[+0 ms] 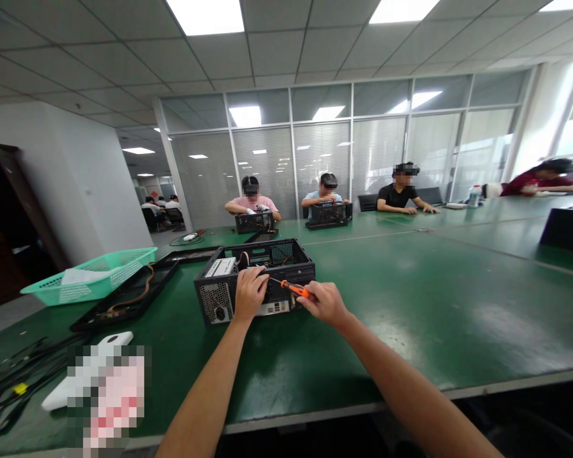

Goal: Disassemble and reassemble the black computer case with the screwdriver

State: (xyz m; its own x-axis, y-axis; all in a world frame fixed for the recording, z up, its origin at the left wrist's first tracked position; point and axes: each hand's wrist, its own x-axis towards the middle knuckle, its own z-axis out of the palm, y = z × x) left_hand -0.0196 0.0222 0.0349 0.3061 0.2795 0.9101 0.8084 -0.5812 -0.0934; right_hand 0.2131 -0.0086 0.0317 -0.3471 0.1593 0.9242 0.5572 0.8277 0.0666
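"On the green table (410,305), where does the open computer case (219,299) lie?"

"Ahead and left of the right hand (327,302), which is wrapped round the orange handle of a screwdriver (295,289); its shaft points leftward, toward the case."

"And the left hand (251,291)?"

"Nearer the tip, at the case's upper edge (whether its fingers pinch anything, I can't tell)."

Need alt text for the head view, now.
A person's right grip holds an orange-handled screwdriver pointing toward an open black computer case, which the left grip touches. A turquoise basket and black cables lie left on the green table; other people sit opposite.
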